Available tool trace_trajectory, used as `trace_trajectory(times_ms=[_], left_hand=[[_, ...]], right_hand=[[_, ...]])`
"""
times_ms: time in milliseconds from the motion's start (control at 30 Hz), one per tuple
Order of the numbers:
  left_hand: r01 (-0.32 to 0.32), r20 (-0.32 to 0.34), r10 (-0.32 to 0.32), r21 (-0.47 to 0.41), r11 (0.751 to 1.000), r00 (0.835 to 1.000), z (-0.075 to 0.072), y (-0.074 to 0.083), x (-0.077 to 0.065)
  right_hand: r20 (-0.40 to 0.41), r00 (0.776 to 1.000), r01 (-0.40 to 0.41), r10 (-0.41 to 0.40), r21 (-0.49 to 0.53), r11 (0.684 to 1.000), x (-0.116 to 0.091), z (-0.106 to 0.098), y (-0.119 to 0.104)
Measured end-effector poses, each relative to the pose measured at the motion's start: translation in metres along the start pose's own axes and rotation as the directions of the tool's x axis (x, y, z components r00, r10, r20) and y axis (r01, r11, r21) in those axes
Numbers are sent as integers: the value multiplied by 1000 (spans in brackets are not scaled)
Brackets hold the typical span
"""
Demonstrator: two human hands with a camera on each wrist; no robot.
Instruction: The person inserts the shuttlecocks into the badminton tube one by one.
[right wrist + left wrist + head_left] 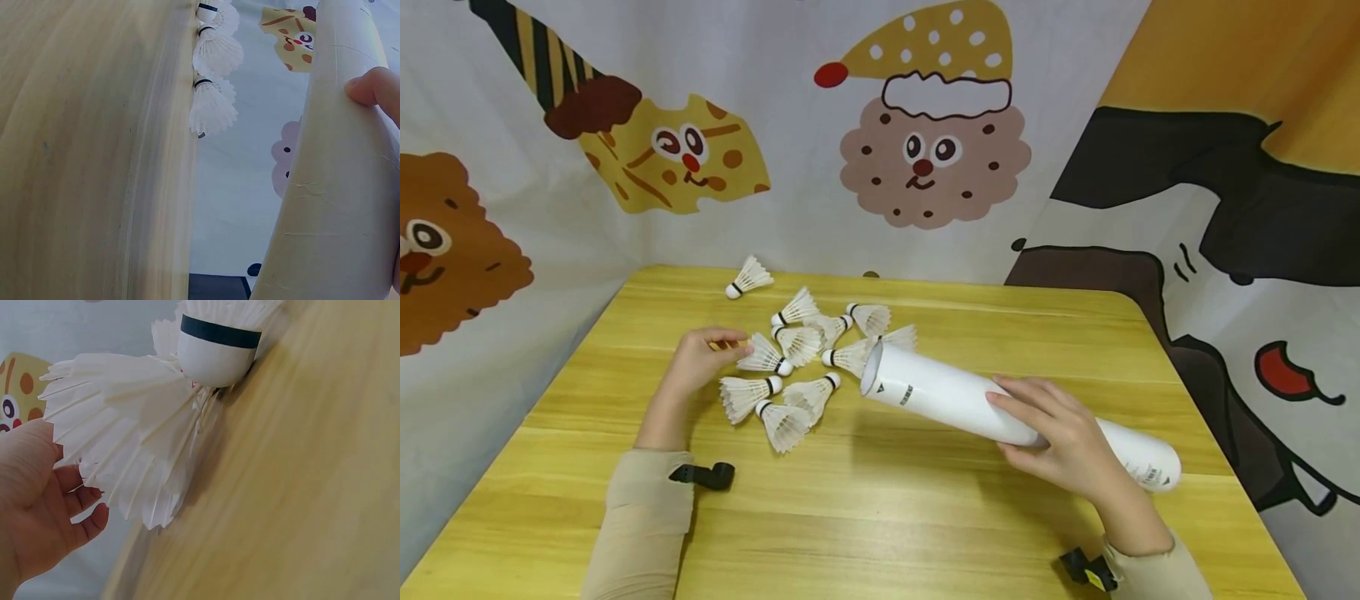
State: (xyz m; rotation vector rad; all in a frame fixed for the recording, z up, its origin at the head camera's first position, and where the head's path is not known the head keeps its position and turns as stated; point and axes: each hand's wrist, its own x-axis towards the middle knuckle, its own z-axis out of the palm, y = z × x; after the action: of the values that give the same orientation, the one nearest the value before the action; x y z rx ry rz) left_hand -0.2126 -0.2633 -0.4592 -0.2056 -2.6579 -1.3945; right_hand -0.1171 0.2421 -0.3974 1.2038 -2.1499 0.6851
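My left hand [703, 357] pinches the feather rim of a white shuttlecock [762, 356], whose cork end points right toward the pile. Close up in the left wrist view, this shuttlecock's feathers [125, 425] partly hide the fingertips of the hand [37, 500]. My right hand [1060, 437] grips a long white shuttlecock tube [951, 392] around its middle, thumb on the near side. The tube is tilted above the table, its open end facing left toward the shuttlecocks and its far end lower at the right. Its inside cannot be seen well.
Several loose shuttlecocks [797, 342] lie in a cluster on the wooden table [880, 525]. One shuttlecock [750, 277] lies apart near the back edge. Behind the table hangs a printed cloth [805, 225]. Black straps or mounts [707, 476] sit at both wrists.
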Motion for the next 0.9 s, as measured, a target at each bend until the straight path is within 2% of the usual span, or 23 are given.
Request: trace_trajectory(times_ms=[200, 333, 767, 900], left_hand=[[55, 43, -55, -9, 998, 998, 2, -1, 0], [91, 48, -90, -18, 996, 995, 3, 0, -2], [125, 58, -122, -52, 991, 991, 6, 4, -2], [128, 37, -126, -60, 990, 991, 5, 5, -1]], right_hand=[[3, 1000, -3, 3, -3, 1000, 0, -1, 1], [8, 1000, -10, 10, -11, 1000, -1, -2, 1], [7, 1000, -15, 15, -23, 1000, -1, -3, 0], [3, 1000, -12, 12, -25, 1000, -1, -3, 0]])
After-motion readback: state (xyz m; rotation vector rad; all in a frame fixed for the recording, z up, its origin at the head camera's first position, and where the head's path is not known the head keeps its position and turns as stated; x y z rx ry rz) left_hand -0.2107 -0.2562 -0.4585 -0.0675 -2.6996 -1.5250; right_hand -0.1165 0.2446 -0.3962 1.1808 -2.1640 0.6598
